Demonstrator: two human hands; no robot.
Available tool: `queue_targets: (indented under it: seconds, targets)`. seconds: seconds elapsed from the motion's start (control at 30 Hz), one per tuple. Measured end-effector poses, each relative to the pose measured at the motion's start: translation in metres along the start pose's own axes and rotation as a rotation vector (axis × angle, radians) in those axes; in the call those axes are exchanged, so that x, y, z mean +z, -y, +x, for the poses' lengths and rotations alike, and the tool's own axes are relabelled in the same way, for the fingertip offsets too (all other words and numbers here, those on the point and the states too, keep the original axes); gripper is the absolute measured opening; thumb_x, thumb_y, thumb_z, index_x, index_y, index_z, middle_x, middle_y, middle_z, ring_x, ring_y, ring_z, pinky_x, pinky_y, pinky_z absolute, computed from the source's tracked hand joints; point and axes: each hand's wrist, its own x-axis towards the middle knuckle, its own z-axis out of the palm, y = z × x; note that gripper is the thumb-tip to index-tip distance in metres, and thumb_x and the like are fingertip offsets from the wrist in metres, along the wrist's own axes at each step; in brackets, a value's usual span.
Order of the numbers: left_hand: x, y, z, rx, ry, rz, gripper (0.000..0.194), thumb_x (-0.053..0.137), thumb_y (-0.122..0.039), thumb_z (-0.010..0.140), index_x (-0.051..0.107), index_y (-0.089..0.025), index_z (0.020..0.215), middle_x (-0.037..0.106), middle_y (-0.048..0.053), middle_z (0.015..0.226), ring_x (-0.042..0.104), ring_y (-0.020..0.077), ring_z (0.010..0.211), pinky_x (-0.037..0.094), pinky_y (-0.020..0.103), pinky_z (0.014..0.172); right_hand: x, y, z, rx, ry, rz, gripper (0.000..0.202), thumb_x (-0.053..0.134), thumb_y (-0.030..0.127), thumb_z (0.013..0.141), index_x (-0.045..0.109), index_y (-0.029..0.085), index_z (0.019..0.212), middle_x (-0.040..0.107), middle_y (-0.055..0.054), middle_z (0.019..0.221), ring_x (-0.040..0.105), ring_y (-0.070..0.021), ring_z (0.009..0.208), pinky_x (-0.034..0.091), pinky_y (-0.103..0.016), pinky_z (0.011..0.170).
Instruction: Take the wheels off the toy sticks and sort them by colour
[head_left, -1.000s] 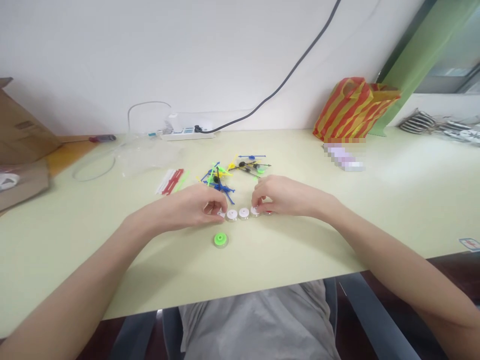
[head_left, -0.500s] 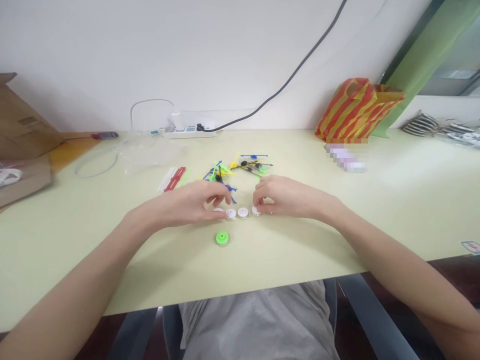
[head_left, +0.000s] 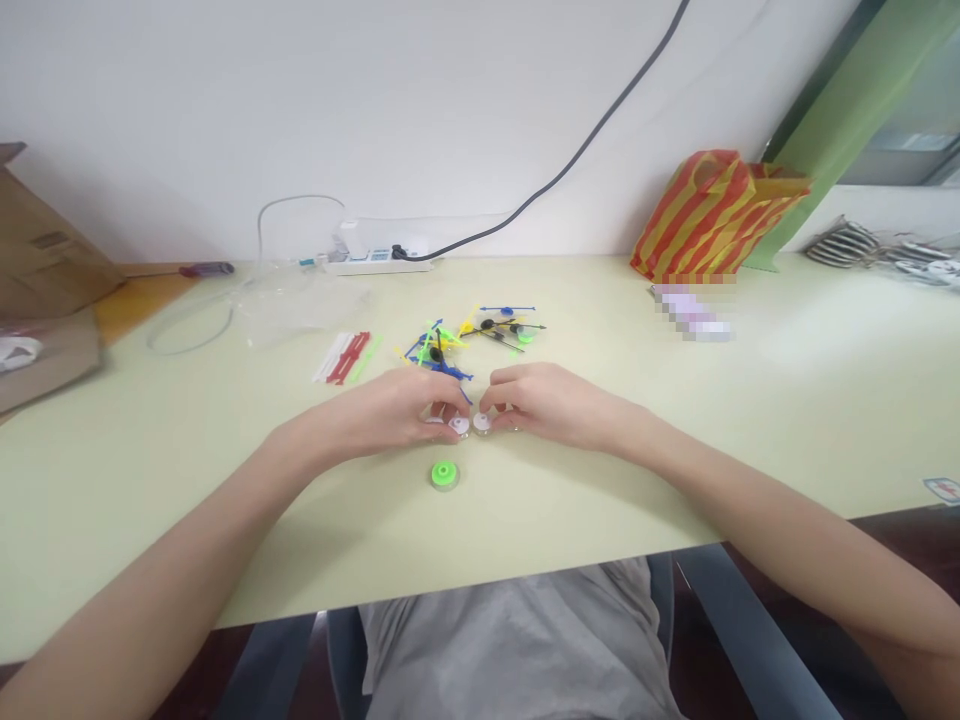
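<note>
Several small round white-topped discs stand in a row on the table, partly covered by my hands. My left hand [head_left: 409, 405] has its thumb and fingers closed around one white disc [head_left: 459, 427]. Just right of it, my right hand [head_left: 529, 400] pinches another white disc [head_left: 482, 423]. More discs are partly hidden under both hands. A bright green disc [head_left: 444, 474] with a clear base lies alone in front of the row. Beyond my hands is a loose pile of blue, yellow, green and black plastic arrow-shaped pieces [head_left: 442, 350].
White, red and green strips [head_left: 349, 358] lie left of the pile. Behind stand a clear plastic bag [head_left: 289, 305] and a white power strip [head_left: 379, 262] with a black cable. A red-and-yellow striped bag [head_left: 701, 220] is at back right, a cardboard box [head_left: 49, 235] at far left.
My right hand has moved left along the row to a disc next to my left hand. My left hand's fingers have closed in on a white disc.
</note>
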Motion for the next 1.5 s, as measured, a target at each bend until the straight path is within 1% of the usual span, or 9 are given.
queue_targets:
  seconds: [0.4, 0.57, 0.73, 0.9, 1.07, 1.2, 1.3, 1.43, 1.5]
  targets:
    - [-0.006, -0.004, -0.001, -0.037, 0.01, 0.026, 0.019, 0.07, -0.037, 0.089, 0.08, -0.026, 0.102, 0.075, 0.002, 0.094, 0.067, 0.0194, 0.086, 0.044, 0.027, 0.073, 0.013, -0.008, 0.005, -0.081, -0.054, 0.087, 0.016, 0.063, 0.011, 0.1, 0.076, 0.017, 0.106, 0.069, -0.006, 0.097, 0.063, -0.0182, 0.085, 0.042, -0.029, 0.078]
    - [-0.006, -0.001, -0.001, -0.023, 0.014, 0.011, 0.02, 0.069, -0.038, 0.09, 0.079, -0.025, 0.101, 0.074, 0.001, 0.094, 0.066, 0.0186, 0.086, 0.045, 0.027, 0.073, -0.006, -0.001, 0.003, -0.007, 0.006, 0.013, 0.019, 0.07, 0.02, 0.099, 0.076, 0.018, 0.117, 0.07, -0.008, 0.103, 0.063, -0.0198, 0.089, 0.04, -0.029, 0.075]
    - [-0.008, -0.005, -0.001, -0.056, 0.041, 0.027, 0.022, 0.068, -0.04, 0.091, 0.078, -0.024, 0.102, 0.074, 0.002, 0.097, 0.067, 0.0186, 0.09, 0.046, 0.027, 0.078, -0.029, 0.001, -0.002, 0.089, 0.135, 0.03, 0.012, 0.071, 0.008, 0.092, 0.079, 0.015, 0.1, 0.073, -0.007, 0.098, 0.064, -0.0181, 0.085, 0.039, -0.029, 0.076]
    - [-0.008, -0.006, -0.001, -0.078, 0.044, 0.055, 0.024, 0.067, -0.042, 0.092, 0.077, -0.024, 0.102, 0.074, 0.002, 0.099, 0.066, 0.019, 0.091, 0.046, 0.028, 0.078, -0.021, 0.003, 0.003, 0.09, 0.104, 0.038, 0.019, 0.062, 0.0, 0.092, 0.076, 0.013, 0.091, 0.073, -0.008, 0.093, 0.062, -0.0169, 0.08, 0.04, -0.029, 0.076]
    - [-0.01, -0.003, -0.004, -0.07, 0.043, 0.063, 0.023, 0.069, -0.043, 0.092, 0.077, -0.025, 0.104, 0.074, 0.001, 0.101, 0.066, 0.0189, 0.092, 0.046, 0.027, 0.078, -0.023, 0.004, 0.003, 0.048, 0.068, 0.059, 0.017, 0.062, 0.005, 0.095, 0.077, 0.014, 0.095, 0.074, -0.008, 0.096, 0.063, -0.0173, 0.082, 0.041, -0.029, 0.077]
    - [-0.014, -0.002, -0.008, -0.098, 0.013, 0.051, 0.03, 0.073, -0.048, 0.089, 0.076, -0.029, 0.111, 0.074, 0.0, 0.108, 0.066, 0.0201, 0.097, 0.048, 0.027, 0.081, -0.049, 0.002, -0.011, 0.163, 0.116, 0.095, 0.016, 0.071, 0.014, 0.092, 0.077, 0.017, 0.106, 0.075, -0.008, 0.106, 0.065, -0.0192, 0.09, 0.044, -0.029, 0.075]
    - [-0.014, -0.002, -0.008, -0.103, 0.007, 0.052, 0.031, 0.073, -0.049, 0.088, 0.075, -0.027, 0.11, 0.074, 0.002, 0.108, 0.066, 0.0208, 0.097, 0.048, 0.028, 0.081, -0.064, -0.001, -0.02, 0.317, 0.228, 0.096, 0.015, 0.076, 0.022, 0.088, 0.078, 0.019, 0.103, 0.075, -0.007, 0.103, 0.067, -0.0205, 0.087, 0.044, -0.028, 0.068]
    - [-0.01, 0.0, -0.005, -0.077, 0.015, 0.063, 0.028, 0.07, -0.047, 0.091, 0.074, -0.026, 0.109, 0.073, 0.002, 0.107, 0.066, 0.0206, 0.095, 0.047, 0.028, 0.08, -0.059, -0.005, -0.018, 0.347, 0.283, 0.064, 0.005, 0.073, 0.019, 0.088, 0.078, 0.018, 0.09, 0.075, -0.005, 0.088, 0.065, -0.017, 0.075, 0.042, -0.027, 0.064]
    - [-0.008, 0.001, -0.004, -0.062, 0.009, 0.077, 0.028, 0.07, -0.048, 0.091, 0.074, -0.026, 0.108, 0.073, 0.002, 0.107, 0.065, 0.0204, 0.095, 0.047, 0.028, 0.079, -0.051, -0.005, -0.013, 0.338, 0.29, 0.063, 0.009, 0.069, 0.015, 0.089, 0.077, 0.017, 0.087, 0.074, -0.004, 0.08, 0.063, -0.0149, 0.069, 0.041, -0.027, 0.064]
